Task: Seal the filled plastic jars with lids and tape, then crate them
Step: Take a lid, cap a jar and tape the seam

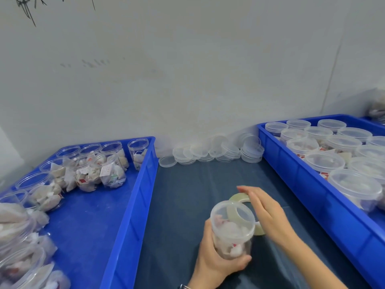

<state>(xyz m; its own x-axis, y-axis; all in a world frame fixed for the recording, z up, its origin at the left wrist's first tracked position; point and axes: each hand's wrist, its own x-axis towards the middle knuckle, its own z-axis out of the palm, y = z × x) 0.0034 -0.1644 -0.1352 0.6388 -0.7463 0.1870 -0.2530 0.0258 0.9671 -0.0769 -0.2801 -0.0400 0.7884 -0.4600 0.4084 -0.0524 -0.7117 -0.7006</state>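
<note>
One head-worn view looks forward and down – close over the dark table [187, 184]. It faces a pale wall [187, 69] – blue crates [133, 205] flank both sides.

grey wall [187, 69], dark tablecloth [187, 195]

- Two bare forearms come in from the bottom of the frame, right of centre, with no sleeve showing on either one.
- The left hand [218, 261] sits at the lower centre; no ring can be made out on its visible fingers.
- A thin band [184, 287], dark and pale with a slight metallic glint, circles the left wrist at the very bottom edge; it is cut off by the frame.
- The right hand [265, 209] lies just above and to the right, slightly blurred, with short plain nails and a bare wrist.
</note>
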